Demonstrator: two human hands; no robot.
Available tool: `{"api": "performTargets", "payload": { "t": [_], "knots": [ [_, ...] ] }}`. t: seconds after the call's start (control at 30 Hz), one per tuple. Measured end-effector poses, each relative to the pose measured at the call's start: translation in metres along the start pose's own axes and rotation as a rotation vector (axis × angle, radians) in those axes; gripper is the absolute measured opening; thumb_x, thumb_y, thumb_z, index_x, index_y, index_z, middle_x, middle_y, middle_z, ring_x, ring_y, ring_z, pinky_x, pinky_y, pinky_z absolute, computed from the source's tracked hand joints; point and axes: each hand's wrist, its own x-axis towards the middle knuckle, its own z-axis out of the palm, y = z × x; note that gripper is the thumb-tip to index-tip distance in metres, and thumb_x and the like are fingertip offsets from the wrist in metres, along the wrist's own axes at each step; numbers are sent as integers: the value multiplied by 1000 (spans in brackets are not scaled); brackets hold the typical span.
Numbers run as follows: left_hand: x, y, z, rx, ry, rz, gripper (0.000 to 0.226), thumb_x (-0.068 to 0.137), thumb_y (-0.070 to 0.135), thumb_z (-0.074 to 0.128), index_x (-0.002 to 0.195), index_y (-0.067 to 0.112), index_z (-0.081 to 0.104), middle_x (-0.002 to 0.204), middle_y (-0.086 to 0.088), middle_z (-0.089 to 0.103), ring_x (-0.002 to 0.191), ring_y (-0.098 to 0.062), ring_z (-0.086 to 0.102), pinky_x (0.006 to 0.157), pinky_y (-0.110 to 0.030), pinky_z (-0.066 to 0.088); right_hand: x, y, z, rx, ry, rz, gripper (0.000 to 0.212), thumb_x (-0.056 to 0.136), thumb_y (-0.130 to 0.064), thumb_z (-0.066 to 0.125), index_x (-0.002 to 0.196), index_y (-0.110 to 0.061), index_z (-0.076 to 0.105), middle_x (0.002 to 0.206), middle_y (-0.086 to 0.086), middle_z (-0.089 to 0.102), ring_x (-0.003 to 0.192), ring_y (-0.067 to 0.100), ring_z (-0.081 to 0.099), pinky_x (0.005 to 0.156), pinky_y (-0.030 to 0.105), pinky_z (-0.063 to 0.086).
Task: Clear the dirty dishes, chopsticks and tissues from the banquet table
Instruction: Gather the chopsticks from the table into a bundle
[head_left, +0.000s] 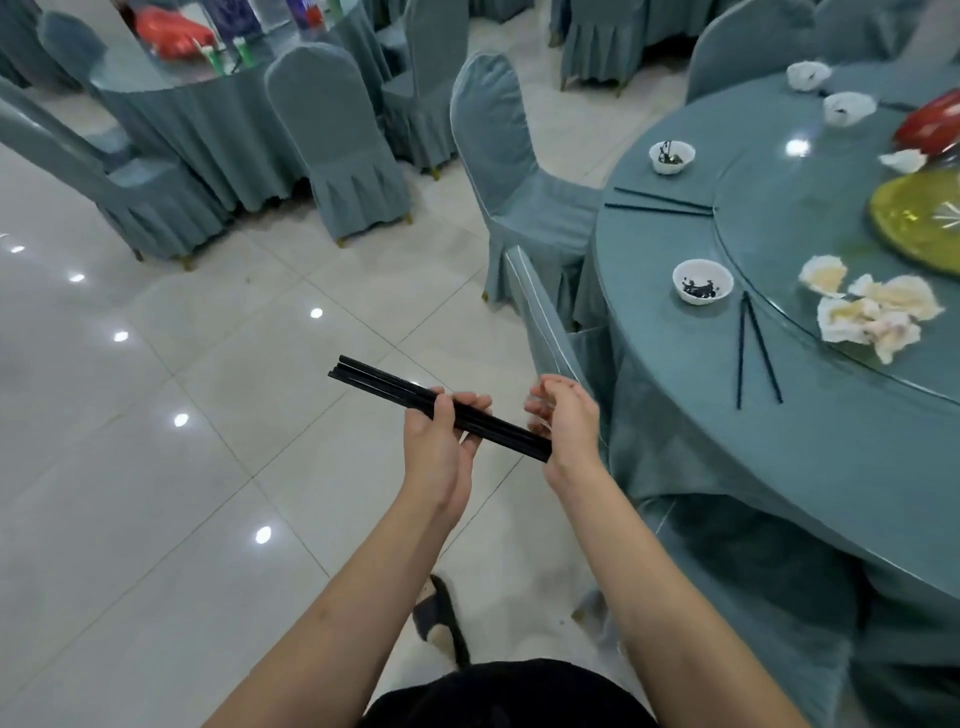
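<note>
My left hand grips a bundle of black chopsticks over the tiled floor, left of the banquet table. My right hand has curled fingers against the bundle's near end; how it holds that end is unclear. On the table lie a pair of chopsticks near a small white bowl with dark residue. A second pair lies beside another dirty bowl. Crumpled tissues sit on the glass turntable, and two more white bowls stand farther back.
A covered chair stands between me and the table, a second one behind it. A yellow dish and a red item sit on the turntable. Another table with chairs is at the back left.
</note>
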Motion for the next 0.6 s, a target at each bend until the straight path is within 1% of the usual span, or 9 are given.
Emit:
{"api": "performTargets", "payload": {
  "t": [0.13,0.23,0.3,0.47,0.53,0.6],
  "knots": [
    [36,-10,22,15,-102,-96,9,111,11,37,115,11,46,90,-10,67,98,-28,69,100,-46,55,22,-12,-6,21,122,-47,10,97,-11,56,98,-14,66,88,3,66,66,14,60,56,24,41],
    [65,-14,43,5,-194,-153,12,111,9,37,121,10,44,83,-9,68,95,-27,69,101,-47,53,39,-24,-5,45,193,-81,11,97,-11,56,96,-14,67,88,3,67,67,13,60,60,27,44],
    [88,-11,59,6,-262,-191,14,111,8,37,122,11,45,80,-8,66,90,-25,69,100,-47,54,53,-32,0,82,247,-102,11,97,-12,57,96,-14,68,88,3,67,70,15,60,63,28,45],
    [141,5,98,8,-403,-303,12,110,6,37,108,13,47,83,-11,62,84,-21,68,94,-47,54,84,-50,24,187,372,-170,9,97,-14,58,94,-16,66,84,2,66,65,15,59,59,26,44],
    [158,9,108,14,-456,-341,14,110,7,37,105,14,47,84,-9,62,83,-20,69,96,-47,53,92,-55,33,215,421,-193,9,98,-13,57,94,-16,64,83,2,65,62,14,58,58,26,42],
    [168,12,114,16,-505,-376,14,110,7,37,105,15,47,87,-10,61,82,-18,70,99,-49,51,96,-58,37,225,463,-213,10,98,-12,56,94,-16,64,83,2,66,63,15,58,58,26,42]
  ]
}}
